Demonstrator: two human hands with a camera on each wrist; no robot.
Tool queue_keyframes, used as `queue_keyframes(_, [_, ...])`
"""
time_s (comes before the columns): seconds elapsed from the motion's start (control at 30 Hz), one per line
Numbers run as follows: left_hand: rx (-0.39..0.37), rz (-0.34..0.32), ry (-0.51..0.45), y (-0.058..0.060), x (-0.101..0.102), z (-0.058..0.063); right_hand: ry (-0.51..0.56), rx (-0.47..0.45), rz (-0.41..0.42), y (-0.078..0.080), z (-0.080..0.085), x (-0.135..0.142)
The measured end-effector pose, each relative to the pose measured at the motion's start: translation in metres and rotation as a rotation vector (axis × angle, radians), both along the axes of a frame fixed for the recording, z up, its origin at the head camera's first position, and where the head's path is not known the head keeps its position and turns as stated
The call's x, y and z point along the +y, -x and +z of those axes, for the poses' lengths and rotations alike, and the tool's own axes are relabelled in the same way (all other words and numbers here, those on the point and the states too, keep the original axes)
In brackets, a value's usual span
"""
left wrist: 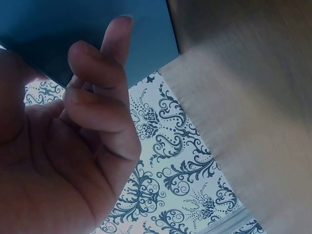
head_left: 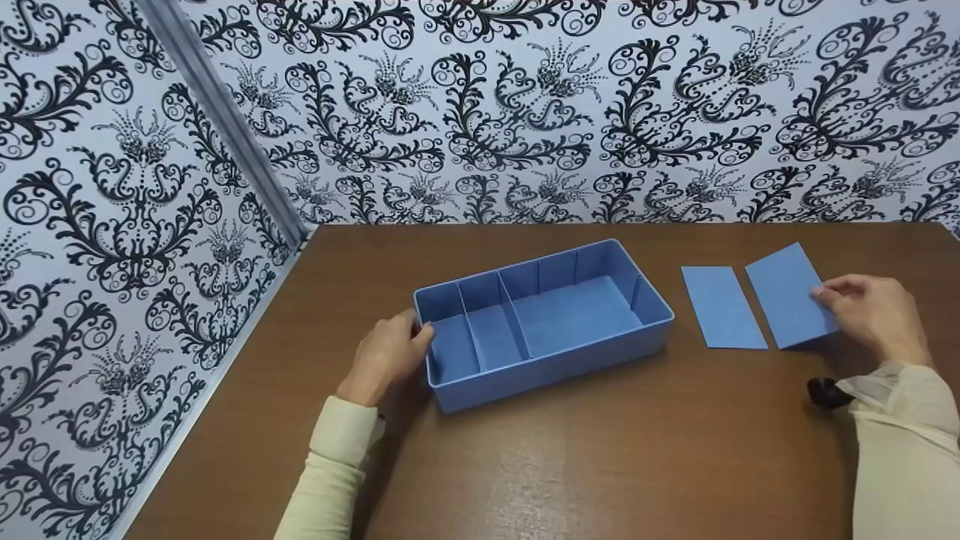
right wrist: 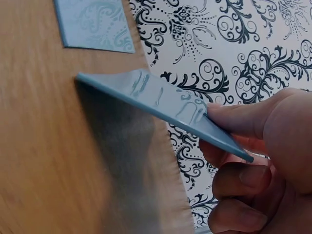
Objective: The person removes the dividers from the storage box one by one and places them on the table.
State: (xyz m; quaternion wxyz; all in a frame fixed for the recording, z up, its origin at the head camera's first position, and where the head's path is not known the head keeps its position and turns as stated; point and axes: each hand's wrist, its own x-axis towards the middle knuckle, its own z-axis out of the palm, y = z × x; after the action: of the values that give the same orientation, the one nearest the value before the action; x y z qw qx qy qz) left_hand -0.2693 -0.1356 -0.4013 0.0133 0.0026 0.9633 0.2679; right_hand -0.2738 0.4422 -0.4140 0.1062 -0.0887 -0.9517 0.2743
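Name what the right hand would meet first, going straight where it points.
Past its held blue divider, the right hand would probably meet the other blue divider, though it may pass above.

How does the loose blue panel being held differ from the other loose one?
The held panel is pinched in the right hand; the other panel is untouched. The held panel is tilted, while the other panel lies flat on the table. Both are thin, blue and four-sided.

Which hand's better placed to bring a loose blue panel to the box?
Right, probably: the right hand pinches one panel, and the other panel lies between it and the box. The left hand holds the box's left end, away from both panels, so likely suits steadying.
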Motion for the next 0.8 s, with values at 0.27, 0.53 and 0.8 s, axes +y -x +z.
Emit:
queue_keyframes(0.27, [-0.005, 0.010, -0.001, 0.0000, 0.0012, 0.0003, -0.024, -0.040, -0.026, 0.0007, -0.0023, 0.0034])
queue_keyframes(0.53, [-0.014, 0.011, 0.005, -0.0004, 0.0011, 0.0001, -0.011, -0.069, -0.041, -0.0013, -0.0024, 0.0044])
queue_keyframes(0.8, [-0.017, 0.013, -0.001, -0.0006, 0.0008, -0.0002, 0.021, -0.080, -0.102, -0.0003, -0.0067, 0.0032])
